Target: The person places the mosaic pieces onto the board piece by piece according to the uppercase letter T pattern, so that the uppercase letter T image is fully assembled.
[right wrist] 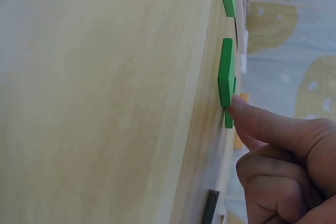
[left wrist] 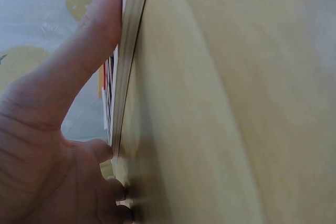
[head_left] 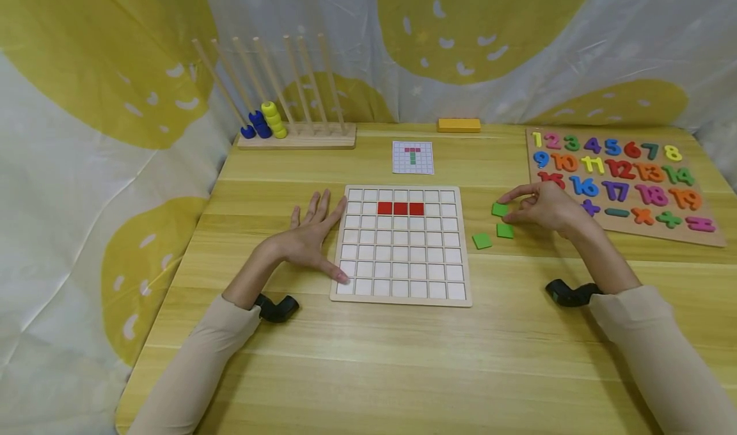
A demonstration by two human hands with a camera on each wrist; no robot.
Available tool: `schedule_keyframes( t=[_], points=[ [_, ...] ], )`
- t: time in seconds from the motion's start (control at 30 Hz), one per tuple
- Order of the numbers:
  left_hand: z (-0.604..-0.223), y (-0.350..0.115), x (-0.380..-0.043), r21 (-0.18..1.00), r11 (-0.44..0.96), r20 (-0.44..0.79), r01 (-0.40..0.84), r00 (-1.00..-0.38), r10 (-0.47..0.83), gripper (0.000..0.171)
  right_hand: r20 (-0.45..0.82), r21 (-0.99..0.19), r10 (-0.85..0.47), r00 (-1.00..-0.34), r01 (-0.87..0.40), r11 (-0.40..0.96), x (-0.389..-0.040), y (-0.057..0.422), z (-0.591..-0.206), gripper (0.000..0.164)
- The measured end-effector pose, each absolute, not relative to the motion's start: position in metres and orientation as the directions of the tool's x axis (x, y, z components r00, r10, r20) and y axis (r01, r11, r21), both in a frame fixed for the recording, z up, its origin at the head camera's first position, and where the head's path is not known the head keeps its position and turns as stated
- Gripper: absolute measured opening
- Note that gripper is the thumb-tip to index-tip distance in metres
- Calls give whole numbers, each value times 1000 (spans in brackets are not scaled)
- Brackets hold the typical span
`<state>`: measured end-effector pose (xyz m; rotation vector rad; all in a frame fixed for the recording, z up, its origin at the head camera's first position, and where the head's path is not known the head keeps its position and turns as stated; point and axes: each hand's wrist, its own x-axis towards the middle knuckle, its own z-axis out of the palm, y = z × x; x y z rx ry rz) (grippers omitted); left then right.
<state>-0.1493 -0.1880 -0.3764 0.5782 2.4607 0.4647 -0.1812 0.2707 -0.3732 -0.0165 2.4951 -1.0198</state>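
A square wooden grid board (head_left: 465,256) with white cells lies in the middle of the table. Three red tiles (head_left: 400,208) sit side by side in its second row from the top. My left hand (head_left: 305,240) rests at the board's left edge, fingers spread, thumb over the lower left corner. Right of the board, my right hand (head_left: 544,208) has thumb and index finger at opposite edges of a green tile (head_left: 499,210), pinching it. Two more green tiles lie close by: one tile (head_left: 505,231) just below the thumb, another tile (head_left: 482,241) nearer the board.
Behind the board lies a pattern card (head_left: 426,163) showing a red and green T. A wooden peg stand (head_left: 322,142) with blue and yellow beads is at the back left. An orange block (head_left: 459,125) lies at the back; a number puzzle (head_left: 627,225) lies at the right.
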Motion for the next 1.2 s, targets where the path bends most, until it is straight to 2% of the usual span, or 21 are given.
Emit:
schedule_keyframes(
  t=[0.4,0.63,0.8,1.2],
  points=[
    [-377,-188,-150,447,843,-441,299,-746,498,152,-349,-679,-207,-914,95,728,-182,273,-373,38],
    [-376,-188,-149,459,838,-438,294,-746,502,152,-253,-699,-240,-937,5,715,-182,264,-368,36],
    [-377,-189,-148,467,836,-441,288,-744,502,152,-224,-740,-273,-935,-19,673,-180,238,-360,32],
    [-376,-188,-149,457,839,-440,295,-745,501,152,-273,-773,-389,-880,-40,633,-175,150,-356,30]
  ],
)
